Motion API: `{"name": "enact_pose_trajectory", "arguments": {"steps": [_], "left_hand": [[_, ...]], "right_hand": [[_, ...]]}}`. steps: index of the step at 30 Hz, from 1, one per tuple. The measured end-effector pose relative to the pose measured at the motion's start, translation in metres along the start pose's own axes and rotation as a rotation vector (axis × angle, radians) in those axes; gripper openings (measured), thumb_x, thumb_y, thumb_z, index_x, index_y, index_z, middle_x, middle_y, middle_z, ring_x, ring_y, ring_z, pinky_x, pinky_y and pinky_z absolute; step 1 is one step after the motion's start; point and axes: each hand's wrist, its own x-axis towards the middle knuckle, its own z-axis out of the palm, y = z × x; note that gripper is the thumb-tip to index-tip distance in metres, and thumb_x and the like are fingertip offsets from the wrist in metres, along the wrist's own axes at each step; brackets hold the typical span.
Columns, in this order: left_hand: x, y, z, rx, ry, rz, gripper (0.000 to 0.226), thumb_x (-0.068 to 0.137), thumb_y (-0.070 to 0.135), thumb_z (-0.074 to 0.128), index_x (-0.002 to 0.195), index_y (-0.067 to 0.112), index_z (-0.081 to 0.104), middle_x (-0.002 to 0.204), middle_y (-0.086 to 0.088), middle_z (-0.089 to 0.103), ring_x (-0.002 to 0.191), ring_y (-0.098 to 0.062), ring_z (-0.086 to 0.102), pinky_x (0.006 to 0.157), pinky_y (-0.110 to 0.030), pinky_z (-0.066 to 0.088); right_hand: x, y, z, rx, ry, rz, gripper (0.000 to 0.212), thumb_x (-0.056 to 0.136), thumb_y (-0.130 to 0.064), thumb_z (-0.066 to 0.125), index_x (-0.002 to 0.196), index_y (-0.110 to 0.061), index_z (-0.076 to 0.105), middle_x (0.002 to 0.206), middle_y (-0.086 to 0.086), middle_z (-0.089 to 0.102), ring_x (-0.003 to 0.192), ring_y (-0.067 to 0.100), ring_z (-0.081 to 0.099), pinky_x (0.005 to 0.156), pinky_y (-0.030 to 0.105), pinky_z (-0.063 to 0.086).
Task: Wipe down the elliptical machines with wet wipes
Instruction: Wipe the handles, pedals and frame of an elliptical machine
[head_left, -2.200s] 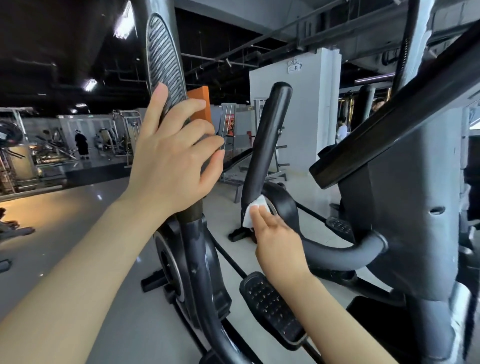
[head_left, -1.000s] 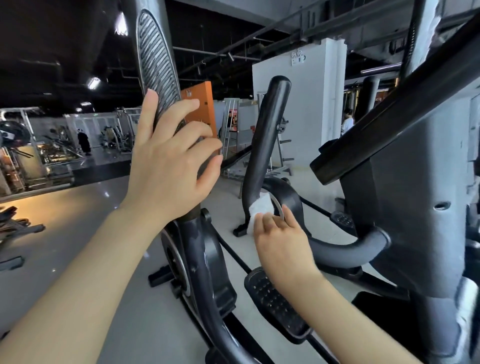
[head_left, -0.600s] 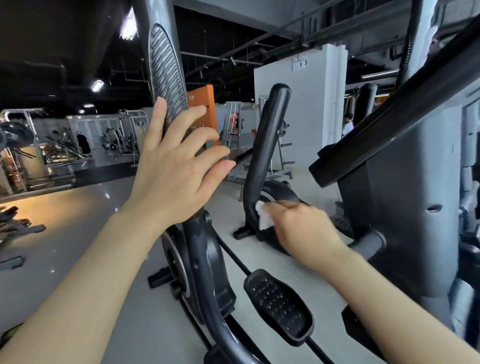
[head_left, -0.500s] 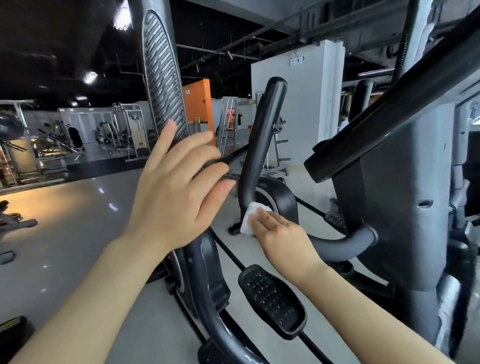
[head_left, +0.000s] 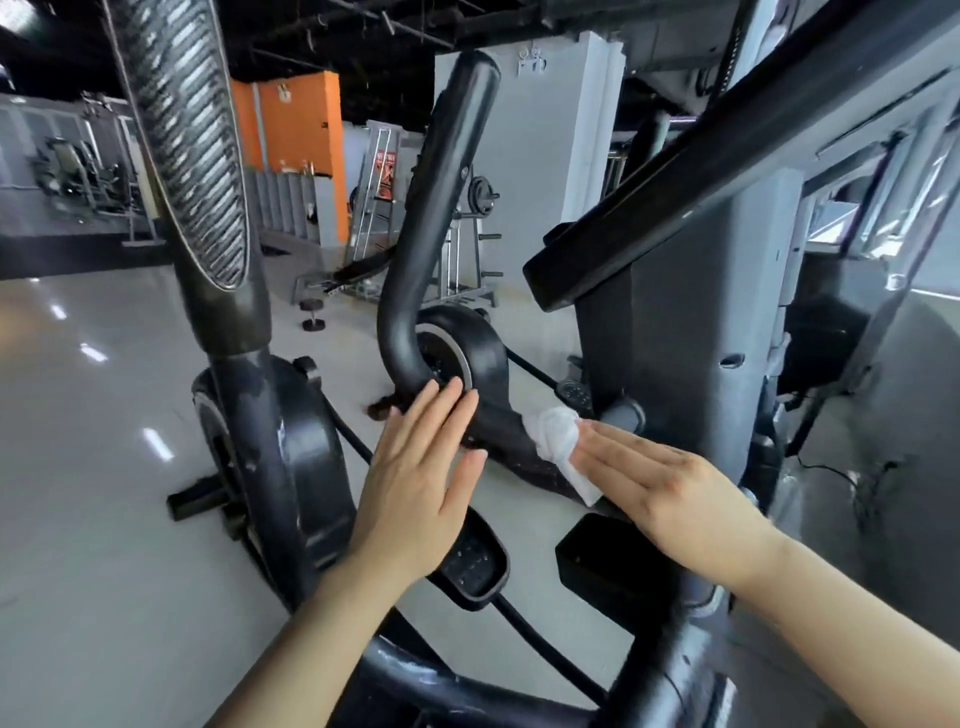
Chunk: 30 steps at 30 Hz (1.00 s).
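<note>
I stand at a black elliptical machine with a grey centre column (head_left: 691, 338). My right hand (head_left: 670, 499) lies flat with straight fingers and presses a crumpled white wet wipe (head_left: 558, 436) onto the low end of the curved black handlebar (head_left: 436, 208), close to the column. My left hand (head_left: 415, 483) hovers open in mid-air in front of that bar's bend, holding nothing. The ribbed grip of the left handle (head_left: 192, 130) rises at the upper left, free of my hand. A black foot pedal (head_left: 475, 564) sits below my left hand.
A black flywheel housing (head_left: 306, 457) stands at the lower left, and another (head_left: 483, 353) sits behind the handlebar. A weight rack (head_left: 467, 244), an orange wall panel (head_left: 296, 124) and a small dumbbell (head_left: 313, 317) lie farther back on the glossy floor (head_left: 93, 415).
My left hand has left the ribbed handle and dropped to the middle, open. My right hand has slid the wipe right along the bar toward the grey column and now lies flatter.
</note>
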Motion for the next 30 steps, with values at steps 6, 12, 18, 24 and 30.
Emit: {"name": "enact_pose_trajectory", "arguments": {"steps": [6, 12, 18, 24, 30], "left_hand": [[0.000, -0.004, 0.010, 0.072, 0.061, 0.023, 0.057, 0.105, 0.048, 0.017, 0.148, 0.016, 0.039, 0.154, -0.003, 0.041, 0.145, -0.019, 0.029, 0.120, -0.041, 0.012], [-0.001, -0.002, 0.018, 0.052, 0.098, 0.009, 0.055, 0.105, 0.047, 0.019, 0.147, 0.017, 0.037, 0.153, -0.004, 0.041, 0.144, -0.022, 0.030, 0.118, -0.050, 0.023], [0.001, -0.001, 0.022, -0.028, 0.119, 0.003, 0.056, 0.106, 0.046, 0.017, 0.146, 0.015, 0.040, 0.152, -0.005, 0.041, 0.145, -0.022, 0.029, 0.116, -0.055, 0.027], [0.000, -0.002, 0.026, -0.134, 0.147, -0.011, 0.054, 0.106, 0.045, 0.014, 0.146, 0.019, 0.038, 0.153, -0.001, 0.038, 0.147, -0.018, 0.025, 0.114, -0.058, 0.028], [-0.001, -0.001, 0.029, -0.138, 0.161, -0.020, 0.053, 0.106, 0.047, 0.013, 0.148, 0.022, 0.034, 0.154, 0.001, 0.036, 0.148, -0.014, 0.021, 0.117, -0.051, 0.021]], "right_hand": [[-0.025, 0.008, 0.016, 0.037, 0.169, 0.440, 0.049, 0.078, 0.002, 0.030, 0.106, 0.005, 0.071, 0.110, 0.015, 0.071, 0.099, 0.031, 0.070, 0.086, 0.034, 0.054], [0.001, 0.002, 0.022, -0.004, 0.185, 0.623, 0.041, 0.074, -0.002, 0.036, 0.098, 0.002, 0.068, 0.117, 0.015, 0.064, 0.103, 0.034, 0.054, 0.082, 0.042, 0.053], [0.018, -0.008, 0.021, 0.191, 0.149, 0.510, 0.030, 0.084, 0.000, 0.050, 0.108, -0.003, 0.066, 0.116, 0.007, 0.067, 0.103, 0.028, 0.059, 0.090, 0.030, 0.045], [0.025, -0.064, 0.030, 0.382, 0.442, 0.558, 0.033, 0.093, -0.001, 0.041, 0.114, 0.001, 0.066, 0.120, 0.010, 0.067, 0.117, 0.022, 0.058, 0.105, 0.031, 0.043], [0.014, -0.018, 0.013, 0.117, 0.548, 0.427, 0.033, 0.095, 0.007, 0.040, 0.116, 0.007, 0.067, 0.124, 0.018, 0.064, 0.121, 0.030, 0.055, 0.109, 0.038, 0.041]]}}
